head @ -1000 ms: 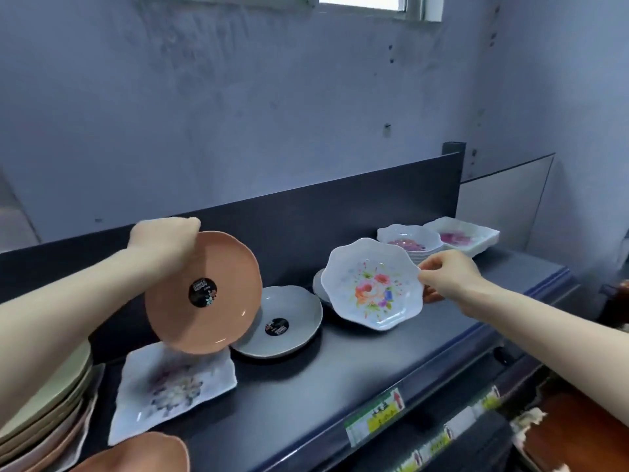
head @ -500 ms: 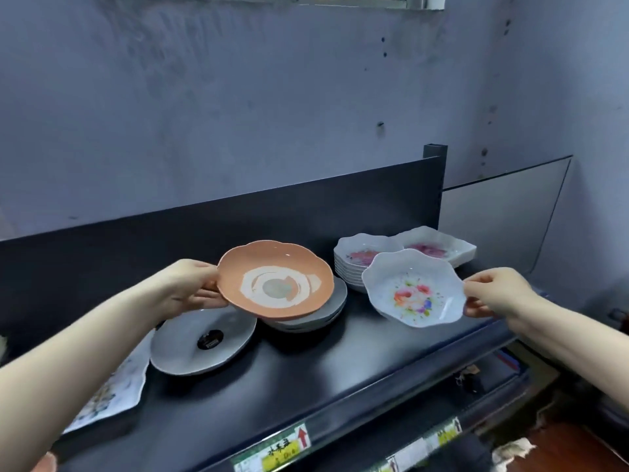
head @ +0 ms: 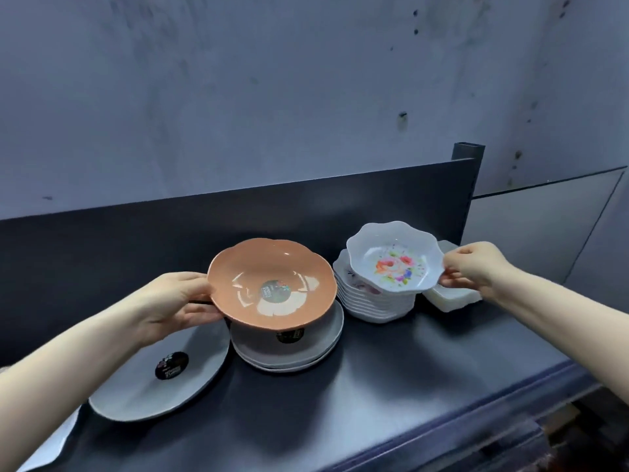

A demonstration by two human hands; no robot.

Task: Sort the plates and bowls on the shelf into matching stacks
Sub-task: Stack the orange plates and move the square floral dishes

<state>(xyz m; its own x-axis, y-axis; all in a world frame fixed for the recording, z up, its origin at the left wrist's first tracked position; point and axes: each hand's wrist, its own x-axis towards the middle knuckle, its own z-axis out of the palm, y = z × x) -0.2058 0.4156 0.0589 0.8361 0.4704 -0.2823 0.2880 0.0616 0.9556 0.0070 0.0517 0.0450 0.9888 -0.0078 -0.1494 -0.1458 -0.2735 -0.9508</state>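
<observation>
Gripping orange plate (head: 272, 284) by rim with left hand (head: 177, 304), over grey plate stack (head: 289, 352) as before | pinching floral bowl (head: 394, 264) with right hand (head: 473, 267), now moved over matching bowl stack (head: 374, 304)

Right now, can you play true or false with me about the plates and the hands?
1. The left hand holds the orange plate. True.
2. One hand is empty. False: the right hand pinches the rim of the flowered bowl, tilted over the stack of white bowls.
3. The orange plate is over a stack of grey plates. True.
4. The lone grey plate on the left has no sticker. False: it has a round black sticker.
</observation>
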